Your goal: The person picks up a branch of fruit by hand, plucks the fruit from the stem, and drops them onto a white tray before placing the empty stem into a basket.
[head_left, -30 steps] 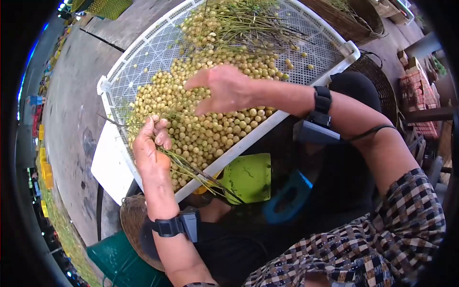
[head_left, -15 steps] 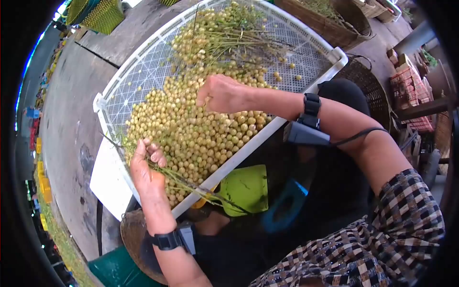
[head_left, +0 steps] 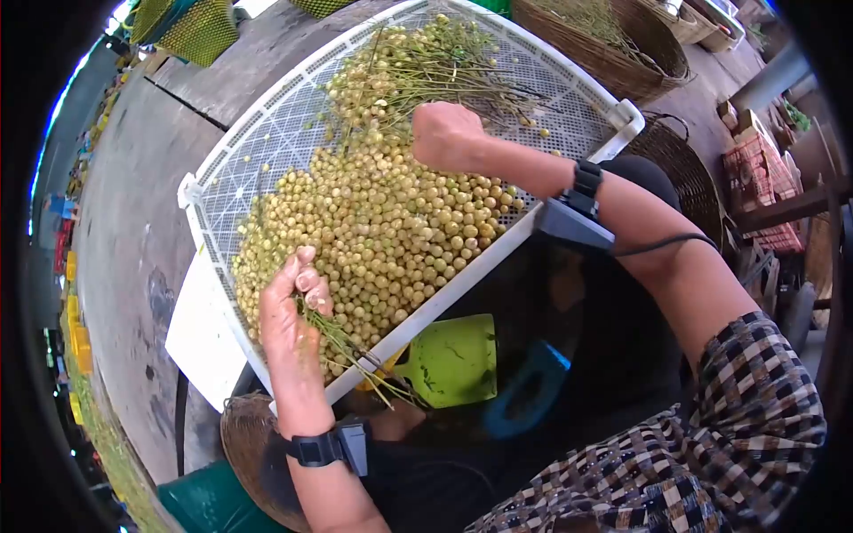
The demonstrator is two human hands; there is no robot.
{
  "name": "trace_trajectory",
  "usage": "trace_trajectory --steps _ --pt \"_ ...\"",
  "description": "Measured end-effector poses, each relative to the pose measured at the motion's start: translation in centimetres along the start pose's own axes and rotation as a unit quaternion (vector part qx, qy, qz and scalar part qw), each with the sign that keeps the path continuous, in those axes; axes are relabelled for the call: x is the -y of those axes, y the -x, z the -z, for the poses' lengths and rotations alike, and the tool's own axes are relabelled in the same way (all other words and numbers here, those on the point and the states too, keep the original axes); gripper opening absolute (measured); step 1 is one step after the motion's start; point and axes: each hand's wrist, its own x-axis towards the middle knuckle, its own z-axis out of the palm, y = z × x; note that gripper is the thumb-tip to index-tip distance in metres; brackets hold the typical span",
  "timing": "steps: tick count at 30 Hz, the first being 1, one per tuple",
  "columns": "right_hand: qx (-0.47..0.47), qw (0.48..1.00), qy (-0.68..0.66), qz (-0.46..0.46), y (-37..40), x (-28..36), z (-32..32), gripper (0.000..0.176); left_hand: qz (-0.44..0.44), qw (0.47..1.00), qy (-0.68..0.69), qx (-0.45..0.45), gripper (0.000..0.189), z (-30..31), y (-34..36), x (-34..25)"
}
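A white perforated plastic tray holds a heap of small round yellow-green fruits. At its far end lies a pile of fruit still on thin green stems. My left hand is at the tray's near left edge, closed around a bundle of green stems whose ends stick out over the rim. My right hand is curled into a fist above the fruits, beside the stemmed pile. Its fingers face away, so whatever they hold is hidden.
Below the tray's near edge sits a lime-green dustpan, with a blue object to its right. Wicker baskets stand at the right and a long one at the back. A red crate is farther right.
My right hand has moved right and slightly away from me over the fruits. My left hand has shifted a little right, and the stems in it now point more steeply down.
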Motion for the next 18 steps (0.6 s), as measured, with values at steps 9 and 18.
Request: trace_trajectory --steps 9,18 --pt "0.169 0.944 -0.276 -0.065 8.3 5.6 -2.5 0.018 -0.021 0.988 -0.106 -0.114 0.028 -2.6 -0.2 2.4" --pt "0.068 0.962 -0.217 0.153 13.4 7.6 -7.4 0.022 -0.007 0.983 -0.133 -0.126 0.027 -4.0 -0.3 3.0"
